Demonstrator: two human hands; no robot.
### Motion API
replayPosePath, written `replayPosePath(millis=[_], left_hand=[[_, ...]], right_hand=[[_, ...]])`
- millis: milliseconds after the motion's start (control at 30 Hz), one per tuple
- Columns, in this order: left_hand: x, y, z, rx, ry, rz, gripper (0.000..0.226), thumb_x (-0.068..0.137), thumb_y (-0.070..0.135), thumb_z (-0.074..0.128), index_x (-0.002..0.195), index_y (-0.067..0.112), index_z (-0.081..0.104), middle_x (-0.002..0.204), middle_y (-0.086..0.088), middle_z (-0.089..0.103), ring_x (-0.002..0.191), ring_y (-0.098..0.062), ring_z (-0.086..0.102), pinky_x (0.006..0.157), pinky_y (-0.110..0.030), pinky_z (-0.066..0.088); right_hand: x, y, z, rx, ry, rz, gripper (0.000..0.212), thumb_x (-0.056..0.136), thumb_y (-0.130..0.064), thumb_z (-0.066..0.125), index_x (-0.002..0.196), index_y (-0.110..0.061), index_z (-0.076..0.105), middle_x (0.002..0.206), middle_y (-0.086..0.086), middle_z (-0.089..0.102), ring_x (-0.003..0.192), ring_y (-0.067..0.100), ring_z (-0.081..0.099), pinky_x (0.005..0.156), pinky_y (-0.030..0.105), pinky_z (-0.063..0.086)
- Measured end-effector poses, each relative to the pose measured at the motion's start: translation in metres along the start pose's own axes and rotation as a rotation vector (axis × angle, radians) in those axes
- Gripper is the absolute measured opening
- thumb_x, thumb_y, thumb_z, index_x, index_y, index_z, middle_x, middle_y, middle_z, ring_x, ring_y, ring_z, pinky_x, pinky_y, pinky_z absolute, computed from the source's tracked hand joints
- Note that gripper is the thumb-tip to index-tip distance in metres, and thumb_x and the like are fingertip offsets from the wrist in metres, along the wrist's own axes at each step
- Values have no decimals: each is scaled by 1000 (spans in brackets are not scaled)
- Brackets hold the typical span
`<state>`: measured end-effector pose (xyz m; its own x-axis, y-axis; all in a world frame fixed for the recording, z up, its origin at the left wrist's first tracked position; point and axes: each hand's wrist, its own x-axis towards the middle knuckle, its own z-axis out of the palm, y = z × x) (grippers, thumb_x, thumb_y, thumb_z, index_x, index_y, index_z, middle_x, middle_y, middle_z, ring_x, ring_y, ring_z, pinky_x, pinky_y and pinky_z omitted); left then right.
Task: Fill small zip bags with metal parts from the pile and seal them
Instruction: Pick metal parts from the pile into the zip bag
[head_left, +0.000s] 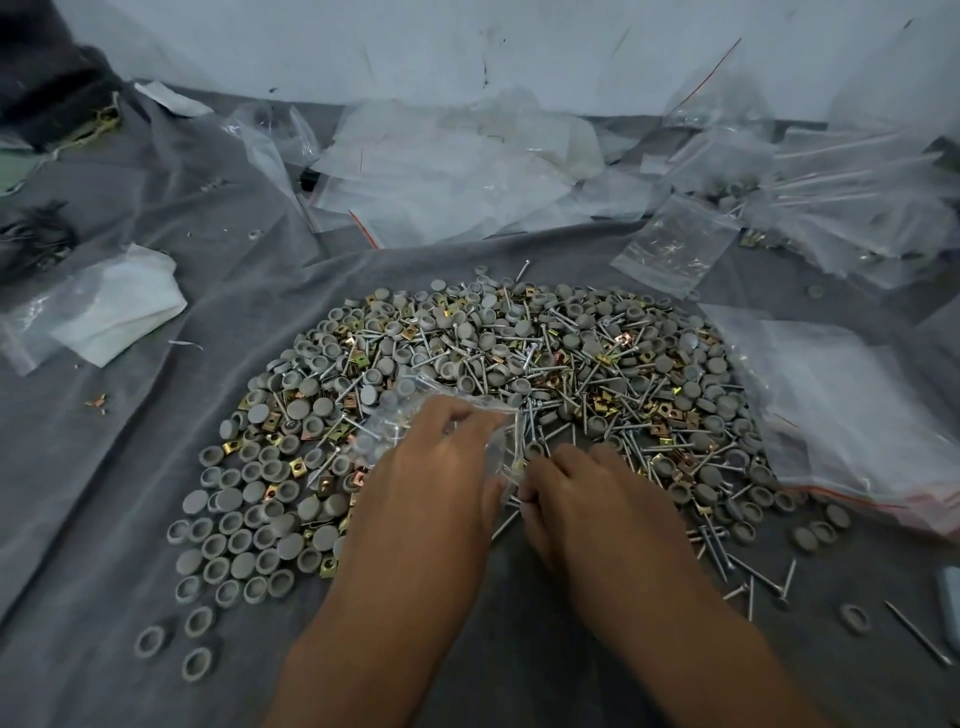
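Zip bag (441, 423): small, clear, crumpled; held over the near edge of the pile (519, 364), its long axis running roughly left to right, mouth direction not discernible. A few screws are seen through the plastic. It is gripped by the left hand (431, 483), fingers curled over its top. The right hand (587, 499) is pinched on screws at the bag's right end, touching the left. Pile: grey round caps, silver screws, brass-coloured square clips, spread on grey cloth (104, 493). Empty bags with red seal strips (857, 415) are laid to the right and behind. No legible writing.
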<state>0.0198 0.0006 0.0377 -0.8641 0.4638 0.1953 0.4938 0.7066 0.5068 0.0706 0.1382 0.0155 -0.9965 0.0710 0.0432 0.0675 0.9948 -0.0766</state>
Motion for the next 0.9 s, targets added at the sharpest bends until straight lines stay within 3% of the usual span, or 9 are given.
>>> replayPosePath(millis=[67, 167, 267, 367, 500, 600, 733, 833, 900], left_hand=[[-1, -3, 1, -22, 10, 2, 55, 82, 16, 77, 132, 29, 58, 124, 12, 50, 105, -9, 57, 91, -34, 53], [0, -6, 3, -45, 24, -1, 55, 81, 18, 79, 132, 27, 59, 122, 12, 50, 97, -2, 50, 88, -24, 48], [1, -8, 5, -53, 40, -1, 53, 81, 20, 79, 131, 25, 60, 119, 13, 49, 93, 2, 44, 85, -18, 40], [2, -9, 7, -72, 36, 11, 51, 84, 23, 76, 131, 29, 59, 117, 16, 46, 96, 3, 45, 86, -19, 44], [2, -10, 9, -52, 41, 17, 52, 84, 28, 75, 133, 33, 57, 112, 21, 41, 100, 5, 39, 86, -11, 33], [1, -10, 10, -71, 30, 8, 52, 85, 30, 75, 133, 35, 56, 114, 20, 41, 99, 2, 44, 88, -18, 41], [1, -8, 7, -96, 21, 1, 51, 85, 32, 74, 132, 37, 55, 119, 18, 41, 97, -2, 52, 87, -27, 51], [1, -6, 6, -113, 13, 0, 54, 84, 27, 76, 133, 34, 55, 117, 18, 41, 87, 0, 51, 83, -24, 50], [2, -3, 7, -128, 5, 5, 54, 83, 23, 77, 132, 31, 57, 116, 17, 42, 79, -2, 50, 80, -22, 49]], right_hand=[[-2, 1, 4, -28, -58, -39, 16, 94, -31, 63, 108, -25, 58, 105, -2, 58, 99, 23, 53, 76, 35, 48], [-3, 4, 0, -22, -47, -15, 23, 85, -29, 76, 102, -23, 61, 98, -2, 60, 92, 22, 55, 72, 33, 50], [-6, 4, -1, 20, -84, -84, 23, 97, -44, 59, 113, -29, 56, 112, -8, 55, 105, 19, 52, 76, 31, 43], [-4, 4, -6, 42, -65, -71, 26, 83, -49, 72, 97, -31, 62, 98, -12, 60, 94, 15, 60, 65, 28, 46], [-9, 4, -3, 121, -80, -89, 19, 104, -46, 36, 114, -32, 46, 115, -12, 45, 112, 14, 44, 84, 28, 41], [-8, 12, -14, 196, -18, -87, 10, 98, -44, 54, 100, -37, 46, 99, -15, 48, 95, 7, 49, 74, 24, 41], [-11, 32, -25, 505, 6, 17, 11, 101, -39, 44, 92, -37, 50, 83, -18, 55, 82, 0, 52, 66, 18, 39], [-9, 28, -34, 575, 202, -18, 13, 102, -32, 51, 93, -35, 61, 81, -21, 57, 80, -1, 56, 68, 10, 38], [-4, 20, -32, 536, 229, -40, 14, 100, -33, 54, 98, -32, 68, 89, -20, 60, 84, 1, 58, 72, 14, 42]])
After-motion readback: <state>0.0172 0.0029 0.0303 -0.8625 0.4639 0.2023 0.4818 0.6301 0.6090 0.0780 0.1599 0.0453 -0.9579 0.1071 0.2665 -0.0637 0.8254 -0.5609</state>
